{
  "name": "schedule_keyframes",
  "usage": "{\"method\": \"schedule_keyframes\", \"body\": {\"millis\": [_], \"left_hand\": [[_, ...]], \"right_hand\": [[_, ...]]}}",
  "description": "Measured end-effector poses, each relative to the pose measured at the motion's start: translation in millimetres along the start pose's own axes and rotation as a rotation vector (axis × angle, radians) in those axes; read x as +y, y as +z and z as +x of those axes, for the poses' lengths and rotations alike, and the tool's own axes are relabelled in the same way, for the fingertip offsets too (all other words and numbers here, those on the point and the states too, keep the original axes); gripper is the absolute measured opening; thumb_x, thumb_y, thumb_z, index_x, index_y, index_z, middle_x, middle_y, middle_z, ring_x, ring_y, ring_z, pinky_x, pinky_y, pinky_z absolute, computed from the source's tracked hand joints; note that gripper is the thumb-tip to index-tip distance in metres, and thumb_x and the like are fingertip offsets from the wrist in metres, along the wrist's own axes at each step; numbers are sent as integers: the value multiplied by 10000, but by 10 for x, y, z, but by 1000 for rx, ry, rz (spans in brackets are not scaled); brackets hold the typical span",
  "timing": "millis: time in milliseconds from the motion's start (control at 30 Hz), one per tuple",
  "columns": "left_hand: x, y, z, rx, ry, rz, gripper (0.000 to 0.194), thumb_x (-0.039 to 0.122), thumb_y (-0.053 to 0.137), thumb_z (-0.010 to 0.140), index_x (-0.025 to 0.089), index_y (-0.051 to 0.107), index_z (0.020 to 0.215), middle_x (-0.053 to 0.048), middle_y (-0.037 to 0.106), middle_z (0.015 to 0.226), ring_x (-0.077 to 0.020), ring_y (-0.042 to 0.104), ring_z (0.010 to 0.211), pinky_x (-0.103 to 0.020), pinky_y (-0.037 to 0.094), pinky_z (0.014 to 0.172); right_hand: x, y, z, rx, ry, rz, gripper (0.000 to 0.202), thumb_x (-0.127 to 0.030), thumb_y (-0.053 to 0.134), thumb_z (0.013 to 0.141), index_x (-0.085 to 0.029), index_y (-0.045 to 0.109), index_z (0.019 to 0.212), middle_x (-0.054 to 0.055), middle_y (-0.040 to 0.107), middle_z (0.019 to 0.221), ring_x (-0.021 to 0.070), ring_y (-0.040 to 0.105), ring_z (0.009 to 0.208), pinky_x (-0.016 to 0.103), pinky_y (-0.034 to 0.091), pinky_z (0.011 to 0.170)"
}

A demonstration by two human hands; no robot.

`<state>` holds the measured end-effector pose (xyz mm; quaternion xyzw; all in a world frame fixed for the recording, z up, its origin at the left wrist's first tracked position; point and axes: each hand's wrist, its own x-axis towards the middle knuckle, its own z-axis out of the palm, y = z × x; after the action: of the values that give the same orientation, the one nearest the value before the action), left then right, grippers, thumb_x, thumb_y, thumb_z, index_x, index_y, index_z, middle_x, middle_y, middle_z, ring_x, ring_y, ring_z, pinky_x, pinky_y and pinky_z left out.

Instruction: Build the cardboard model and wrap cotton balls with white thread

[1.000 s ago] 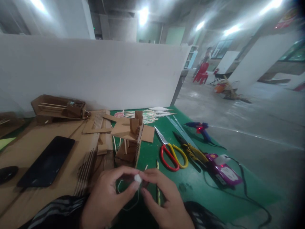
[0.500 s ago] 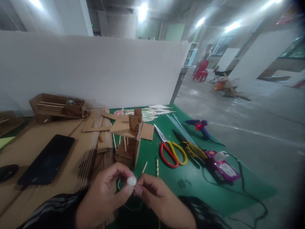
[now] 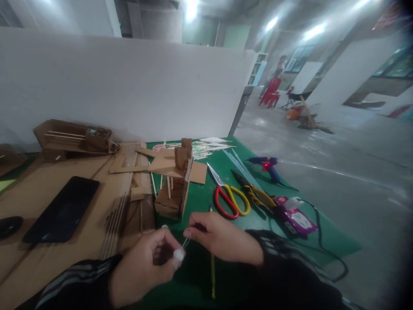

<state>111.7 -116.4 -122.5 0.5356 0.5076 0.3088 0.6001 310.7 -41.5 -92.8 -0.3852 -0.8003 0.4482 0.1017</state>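
Observation:
My left hand [image 3: 142, 267] is closed, pinching a small white round piece [image 3: 178, 256] between thumb and fingertips; its exact kind is unclear. A thin white string [image 3: 185, 243] runs up from the piece to my right hand [image 3: 224, 239], whose thumb and forefinger are pinched on it. Another bit of white shows above the left fingers. Both hands are over the green table top [image 3: 193, 284], in front of a small cardboard structure [image 3: 171, 204] with thin stick posts. A pencil [image 3: 213, 277] lies under the right wrist, partly covered.
Red-and-yellow-handled scissors [image 3: 227, 207], pliers [image 3: 258, 200], a glue gun [image 3: 270, 167] with a red light and a purple power strip [image 3: 295, 217] with a cable lie rightward. A phone [image 3: 61, 209], thin sticks [image 3: 114, 226] and cardboard are leftward. A white partition [image 3: 129, 86] stands behind.
My right hand has moved up and away from the left, drawing the string out between them. The left hand has lowered slightly with the white piece. The view has shifted a little.

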Motion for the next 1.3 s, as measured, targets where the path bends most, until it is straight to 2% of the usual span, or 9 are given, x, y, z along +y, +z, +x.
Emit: {"method": "schedule_keyframes", "body": {"millis": [200,367,500,633,833,967,1067,1133,1300], "left_hand": [[-102,-1,84,132,77,43,105,186,659,742,165,558,763,23,604,703,-116,549,641,-214,433,606],[-133,-38,130,150,92,100,67,212,643,804,162,599,794,-8,662,756,-148,597,704,-237,447,649],[-82,-78,118,99,103,-3,198,329,677,822,143,623,865,-48,686,838,-186,632,807,-267,477,723],[-2,-142,72,57,114,-101,302,422,679,831,143,610,926,-30,652,834,-164,614,802,-253,477,732],[54,-195,37,-3,125,-166,289,426,680,845,164,621,951,-10,625,847,-139,575,807,-238,449,756],[47,-178,22,-103,136,-200,314,448,678,840,181,641,1002,-45,610,1004,-173,567,934,-271,435,838],[33,-170,-4,-130,177,-138,299,453,663,841,186,657,975,-56,536,1120,-169,540,930,-261,429,808],[30,-166,-24,-144,193,-63,263,425,645,855,185,655,963,-54,529,1097,-160,532,892,-257,430,785],[27,-113,-33,-171,34,-32,250,390,627,863,185,613,1006,-46,629,953,-173,592,877,-278,458,794]], "right_hand": [[-114,15,57,-26,68,268,275,-375,555,929,-165,546,751,-74,404,579,71,364,524,184,273,476],[-229,87,-17,39,17,219,193,-297,512,941,-170,590,819,-64,453,615,72,397,547,179,309,510],[-317,195,-143,78,-72,112,135,-225,505,911,-181,612,842,-43,539,691,86,446,618,187,325,549],[-323,295,-225,71,-95,131,127,-185,499,885,-180,600,810,-54,496,649,79,409,578,187,298,520],[-152,396,-194,89,-38,338,190,-285,547,898,-152,602,775,-56,454,623,82,363,576,190,288,511],[-12,394,-120,66,-11,400,167,-279,591,873,-136,628,795,-49,477,647,86,380,595,190,307,534],[69,337,-66,46,-8,313,151,-255,571,884,-139,636,814,-36,527,680,95,428,619,191,345,563],[96,273,-41,60,-22,209,156,-232,535,906,-143,635,826,-21,568,712,106,472,653,197,371,592],[34,102,-11,83,-36,0,175,-235,511,930,-154,606,808,-16,572,701,113,483,646,202,371,577]]}}
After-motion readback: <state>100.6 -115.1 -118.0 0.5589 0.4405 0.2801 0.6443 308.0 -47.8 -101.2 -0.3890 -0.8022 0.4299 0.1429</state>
